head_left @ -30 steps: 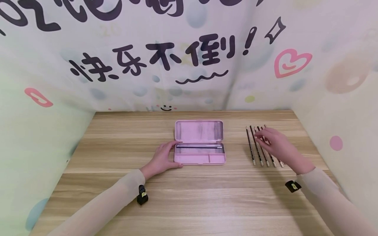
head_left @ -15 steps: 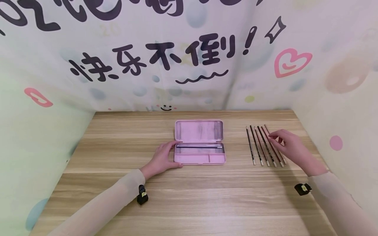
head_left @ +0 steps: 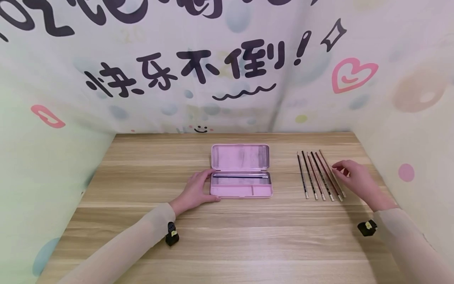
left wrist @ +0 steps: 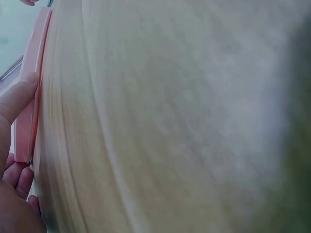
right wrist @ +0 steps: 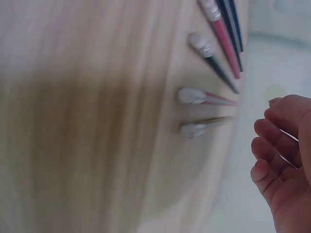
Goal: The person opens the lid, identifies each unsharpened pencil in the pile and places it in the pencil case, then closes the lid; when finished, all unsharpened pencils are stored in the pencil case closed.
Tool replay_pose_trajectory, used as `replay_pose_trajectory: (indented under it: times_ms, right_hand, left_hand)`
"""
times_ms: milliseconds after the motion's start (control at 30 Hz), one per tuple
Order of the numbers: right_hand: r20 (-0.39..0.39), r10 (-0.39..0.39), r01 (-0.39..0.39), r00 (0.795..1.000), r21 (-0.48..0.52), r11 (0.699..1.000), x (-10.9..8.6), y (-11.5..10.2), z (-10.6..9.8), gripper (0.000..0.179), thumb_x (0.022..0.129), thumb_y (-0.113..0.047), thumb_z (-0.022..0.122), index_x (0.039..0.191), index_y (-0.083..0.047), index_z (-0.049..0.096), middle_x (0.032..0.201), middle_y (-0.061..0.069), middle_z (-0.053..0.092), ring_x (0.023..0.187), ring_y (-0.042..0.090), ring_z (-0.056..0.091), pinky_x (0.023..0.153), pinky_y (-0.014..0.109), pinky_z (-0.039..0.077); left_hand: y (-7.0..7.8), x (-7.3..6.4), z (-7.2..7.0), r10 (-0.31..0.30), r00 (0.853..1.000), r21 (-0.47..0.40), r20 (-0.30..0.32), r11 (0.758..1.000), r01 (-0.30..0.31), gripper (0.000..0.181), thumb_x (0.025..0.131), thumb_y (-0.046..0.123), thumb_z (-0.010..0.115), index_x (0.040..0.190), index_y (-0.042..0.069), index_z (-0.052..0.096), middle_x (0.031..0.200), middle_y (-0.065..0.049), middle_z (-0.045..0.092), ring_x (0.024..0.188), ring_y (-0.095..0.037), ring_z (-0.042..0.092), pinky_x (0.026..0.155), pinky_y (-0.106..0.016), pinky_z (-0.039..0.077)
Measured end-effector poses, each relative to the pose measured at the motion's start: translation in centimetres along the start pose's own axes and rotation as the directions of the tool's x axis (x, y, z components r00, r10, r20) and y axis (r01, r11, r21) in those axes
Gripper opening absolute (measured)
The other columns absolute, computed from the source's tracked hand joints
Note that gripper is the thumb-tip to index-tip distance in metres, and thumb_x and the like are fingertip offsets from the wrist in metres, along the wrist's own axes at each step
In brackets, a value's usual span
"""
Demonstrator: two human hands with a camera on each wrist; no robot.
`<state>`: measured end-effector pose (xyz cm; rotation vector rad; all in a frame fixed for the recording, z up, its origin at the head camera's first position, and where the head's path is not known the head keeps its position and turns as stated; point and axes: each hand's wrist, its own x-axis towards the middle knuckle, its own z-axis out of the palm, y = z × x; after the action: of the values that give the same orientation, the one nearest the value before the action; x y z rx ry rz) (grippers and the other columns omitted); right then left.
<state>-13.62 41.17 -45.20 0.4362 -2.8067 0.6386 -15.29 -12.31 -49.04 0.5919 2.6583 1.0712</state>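
Observation:
A pink pencil case (head_left: pixel 227 192) lies with its lid (head_left: pixel 240 157) folded back, and one dark pencil (head_left: pixel 241 177) rests in its long rear compartment. My left hand (head_left: pixel 193 191) grips the case at its left end, thumb on the front wall (left wrist: pixel 35 53) and fingers around the corner. Several pencils with pale eraser ends lie in a fanned row to the right; the outermost is a brownish pencil (head_left: pixel 328 165). Just right of that one hovers my right hand (head_left: pixel 356 179), fingers loosely bent with nothing between them. In the right wrist view its fingertips stand apart from the pencils.
Everything lies on a wood-grain table (head_left: pixel 227 244). A printed cloth wall (head_left: pixel 170 110) rises behind it, with light side walls at left and right. Small divided compartments (head_left: pixel 261 191) line the front of the case.
My right hand has moved right, from over the middle of the pencil row to beside its outermost pencil. The pencils it covered now show. My left hand stays on the case.

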Motion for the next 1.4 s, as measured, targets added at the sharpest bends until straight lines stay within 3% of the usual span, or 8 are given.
replay_pose_trajectory:
  times_ms: [167,400,833,1000,1400]
  right_hand:
    - [0.066,0.064,-0.065,0.996,0.007,0.998,-0.1,1.1,0.5,0.016,0.096,0.001,0.069,0.108,0.012,0.070,0.088,0.016,0.072,0.072,0.016,0.059,0.061,0.028,0.050]
    - [0.159,0.165,-0.166,0.973,-0.010,0.986,0.0,2.1,1.3,0.023,0.099,-0.005,0.067,0.113,0.013,0.067,0.092,0.020,0.071,0.078,0.027,0.065,0.067,0.035,0.053]
    - [0.191,0.190,-0.189,0.963,-0.022,0.982,0.4,2.1,1.5,0.024,0.099,-0.008,0.068,0.108,0.014,0.066,0.090,0.021,0.069,0.081,0.036,0.066,0.075,0.055,0.057]
    - [0.230,0.221,-0.221,0.948,-0.030,0.975,0.5,1.9,1.2,0.025,0.100,-0.008,0.067,0.110,0.015,0.064,0.091,0.024,0.069,0.080,0.036,0.067,0.074,0.054,0.058]
    - [0.214,0.271,-0.260,0.939,-0.075,0.963,0.8,2.0,1.1,0.020,0.099,-0.003,0.064,0.104,0.017,0.065,0.095,0.032,0.070,0.076,0.035,0.067,0.072,0.055,0.057]
  left_hand:
    - [0.1,0.1,0.0,-0.001,1.000,0.010,-0.001,1.000,0.001,0.100,0.078,0.035,0.093,0.158,0.008,0.039,0.157,-0.013,0.048,0.142,-0.038,0.040,0.120,-0.060,0.025]
    - [0.1,0.3,0.1,0.005,1.000,0.009,-0.002,1.000,-0.005,0.101,0.077,0.036,0.093,0.157,0.007,0.040,0.157,-0.014,0.049,0.142,-0.038,0.040,0.122,-0.059,0.025]
    - [0.1,0.2,0.1,-0.001,1.000,0.010,-0.001,1.000,0.001,0.100,0.077,0.036,0.093,0.157,0.008,0.040,0.157,-0.013,0.049,0.142,-0.038,0.040,0.121,-0.059,0.026]
    - [0.0,0.2,0.1,-0.005,1.000,0.008,0.005,1.000,0.005,0.099,0.078,0.036,0.093,0.158,0.009,0.040,0.158,-0.012,0.047,0.143,-0.038,0.039,0.121,-0.059,0.025]
    - [0.3,-0.1,-0.2,-0.003,1.000,0.000,-0.001,1.000,0.003,0.098,0.078,0.036,0.093,0.157,0.007,0.041,0.157,-0.014,0.049,0.141,-0.039,0.040,0.119,-0.061,0.026]
